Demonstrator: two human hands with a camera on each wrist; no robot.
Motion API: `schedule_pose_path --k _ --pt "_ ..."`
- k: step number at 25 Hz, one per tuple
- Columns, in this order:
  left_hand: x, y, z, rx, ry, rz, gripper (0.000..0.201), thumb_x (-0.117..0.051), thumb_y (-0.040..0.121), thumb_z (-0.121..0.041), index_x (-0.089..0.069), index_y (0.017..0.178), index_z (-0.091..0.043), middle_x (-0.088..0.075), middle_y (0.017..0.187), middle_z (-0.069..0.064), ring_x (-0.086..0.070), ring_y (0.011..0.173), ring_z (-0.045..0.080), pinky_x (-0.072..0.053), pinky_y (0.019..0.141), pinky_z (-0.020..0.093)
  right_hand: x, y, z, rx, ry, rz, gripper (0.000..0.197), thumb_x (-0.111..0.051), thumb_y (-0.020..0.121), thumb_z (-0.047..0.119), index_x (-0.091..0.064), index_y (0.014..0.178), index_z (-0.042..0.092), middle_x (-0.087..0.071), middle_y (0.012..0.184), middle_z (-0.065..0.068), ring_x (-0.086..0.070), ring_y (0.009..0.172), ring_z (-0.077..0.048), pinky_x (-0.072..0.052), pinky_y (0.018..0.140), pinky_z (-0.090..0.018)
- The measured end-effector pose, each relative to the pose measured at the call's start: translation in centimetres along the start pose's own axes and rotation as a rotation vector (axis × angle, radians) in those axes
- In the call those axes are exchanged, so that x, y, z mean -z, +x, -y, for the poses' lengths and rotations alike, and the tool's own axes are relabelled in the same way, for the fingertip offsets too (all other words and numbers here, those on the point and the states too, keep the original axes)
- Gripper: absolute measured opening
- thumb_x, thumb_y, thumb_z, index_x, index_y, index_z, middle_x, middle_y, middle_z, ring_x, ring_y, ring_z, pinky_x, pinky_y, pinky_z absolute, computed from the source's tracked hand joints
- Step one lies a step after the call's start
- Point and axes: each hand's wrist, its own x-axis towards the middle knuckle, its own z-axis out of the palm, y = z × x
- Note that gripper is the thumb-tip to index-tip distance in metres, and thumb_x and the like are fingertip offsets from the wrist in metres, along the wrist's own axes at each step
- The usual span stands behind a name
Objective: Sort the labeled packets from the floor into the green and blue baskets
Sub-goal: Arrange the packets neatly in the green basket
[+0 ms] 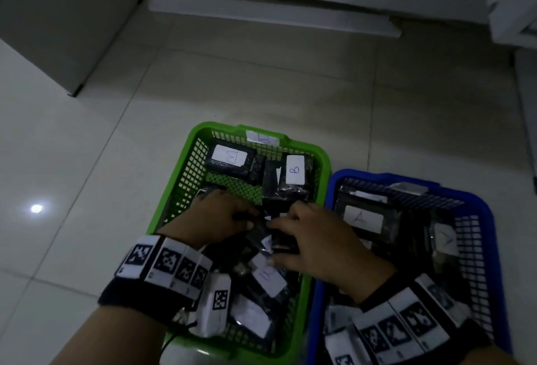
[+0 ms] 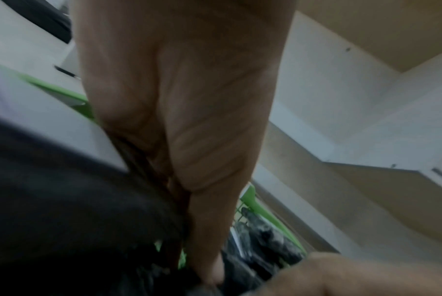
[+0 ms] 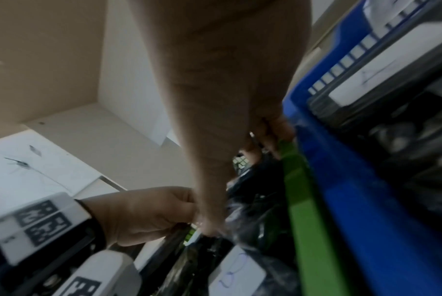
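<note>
Now both hands are down inside the green basket point(image 1: 186, 161): the left hand point(image 1: 216, 218) and right hand point(image 1: 312, 241) meet over its middle, fingers curled on one black packet point(image 1: 261, 235). B-labelled packets point(image 1: 295, 171) lie around them; the blue basket point(image 1: 491, 248), touching its right side, holds A-labelled packets point(image 1: 363, 219).

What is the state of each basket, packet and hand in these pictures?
green basket: on the floor, partly filled with packets.
blue basket: on the floor, touching the green one, holds packets.
B packet: in the green basket, label up.
A packet: in the blue basket, label up.
left hand: over the green basket, grip on a dark packet.
right hand: grips the same packet.
</note>
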Motion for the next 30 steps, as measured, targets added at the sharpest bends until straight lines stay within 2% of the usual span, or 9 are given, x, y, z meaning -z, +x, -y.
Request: schedule_pose_path --k 3,6,11,14,16,19,25,28,30 --pt "0.4 0.3 1.2 -0.083 0.021 0.037 0.042 -0.054 0.081 -0.058 -0.055 0.121 -0.046 -0.059 0.128 -0.009 -0.05 0.121 0.018 -0.036 0.106 0.044 -0.4 0.5 0.9 -0.025 -0.12 -0.036 0.066 -0.061 0.077 0.062 -0.042 0.136 0.04 -0.047 0.114 0.001 -0.05 0.104 -0.022 -0.036 0.072 -0.029" --pt "0.8 -0.3 1.8 -0.135 -0.006 0.042 0.038 -0.052 0.089 -0.049 -0.057 0.125 -0.037 -0.057 0.13 -0.004 -0.052 0.119 0.018 -0.039 0.105 0.038 -0.4 0.3 2.0 -0.116 -0.079 -0.086 0.053 -0.06 0.083 0.051 -0.046 0.134 0.041 -0.052 0.114 0.003 -0.054 0.103 -0.018 -0.046 0.076 -0.029" --pt "1.6 -2.6 2.7 -0.15 -0.059 -0.43 0.026 -0.054 0.093 -0.027 -0.064 0.117 -0.023 -0.056 0.122 0.0 -0.051 0.114 0.018 -0.035 0.093 0.022 0.3 0.0 4.5 -0.227 0.066 -0.402 0.034 -0.054 0.091 0.033 -0.057 0.125 0.034 -0.062 0.114 0.002 -0.056 0.104 -0.016 -0.046 0.074 -0.027" --pt "2.0 -3.1 4.6 -0.073 0.056 -0.622 0.03 -0.055 0.09 -0.027 -0.061 0.12 -0.026 -0.056 0.124 0.0 -0.048 0.121 0.023 -0.026 0.111 0.041 1.4 1.6 6.6 -0.086 0.218 -0.57 0.031 -0.06 0.089 0.032 -0.061 0.119 0.039 -0.06 0.107 0.013 -0.046 0.099 -0.012 -0.039 0.075 -0.027" --pt "1.8 -3.1 6.1 0.017 0.149 -0.518 0.043 -0.053 0.091 -0.032 -0.051 0.132 -0.021 -0.046 0.137 0.005 -0.035 0.133 0.026 -0.011 0.116 0.049 1.8 4.7 6.8 -0.013 0.225 -0.621 0.035 -0.064 0.087 0.022 -0.063 0.119 0.036 -0.059 0.11 0.012 -0.042 0.105 -0.015 -0.031 0.081 -0.026" --pt "1.0 -3.2 7.7 -0.039 0.096 -0.323 0.062 -0.055 0.09 -0.039 -0.036 0.143 -0.012 -0.022 0.154 0.009 -0.001 0.146 0.027 -0.003 0.12 0.036 1.7 9.6 6.3 -0.028 0.145 -0.612 0.046 -0.059 0.088 0.008 -0.059 0.129 0.029 -0.051 0.113 -0.004 -0.039 0.113 -0.023 -0.033 0.095 -0.026" --pt "-0.2 -2.6 8.8 -0.114 0.008 -0.34 0.069 -0.055 0.081 -0.057 -0.049 0.136 -0.015 -0.027 0.152 0.005 0.012 0.146 0.027 0.007 0.117 0.031 -0.4 11.8 4.8 -0.172 -0.294 -0.212 0.066 -0.043 0.096 0.017 -0.009 0.152 0.024 -0.013 0.154 -0.013 -0.014 0.141 -0.033 -0.026 0.112 -0.041" --pt "-0.2 -2.6 8.7 -0.111 -0.005 -0.33 0.068 -0.053 0.08 -0.055 -0.05 0.135 -0.014 -0.029 0.151 0.008 0.012 0.145 0.03 0.007 0.119 0.033 0.7 10.2 5.3 -0.193 -0.103 -0.253 0.065 -0.052 0.095 0.025 -0.019 0.151 0.027 -0.019 0.153 -0.01 -0.014 0.142 -0.029 -0.022 0.113 -0.036" --pt "0.0 -2.9 8.2 -0.096 0.001 -0.321 0.067 -0.052 0.085 -0.052 -0.045 0.139 -0.013 -0.029 0.151 0.01 0.012 0.145 0.03 0.004 0.119 0.035 1.4 7.8 6.0 -0.194 0.063 -0.348 0.049 -0.058 0.092 0.026 -0.045 0.139 0.023 -0.042 0.135 -0.009 -0.037 0.129 -0.025 -0.032 0.099 -0.026"
